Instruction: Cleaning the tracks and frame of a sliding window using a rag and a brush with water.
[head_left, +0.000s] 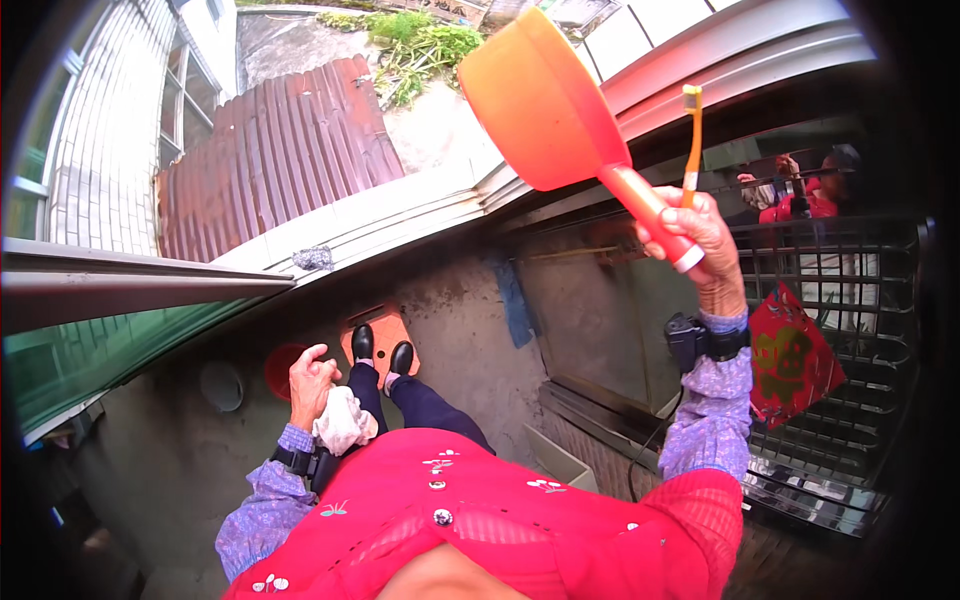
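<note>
My right hand (701, 232), raised at the right, grips the handle of an orange plastic water scoop (544, 105). The scoop's bowl is up in front of the open window. A yellow toothbrush (694, 142) stands upright from the same hand, bristles at the top. Low by my waist, my left hand (311, 382) holds a crumpled pale cloth (343, 424) against the palm, with the index finger pointing out. My shoes are on an orange plastic stool (382, 337) below the window.
On the white window sill (390, 240) lies a grey scouring pad (313, 258). Beside the stool are a red basin (283, 371) and a grey bucket (223, 386). A blue cloth (514, 300) hangs by the wall. Right stands a black metal grille (877, 322) with red paper (795, 360); a corrugated roof (277, 150) is outside.
</note>
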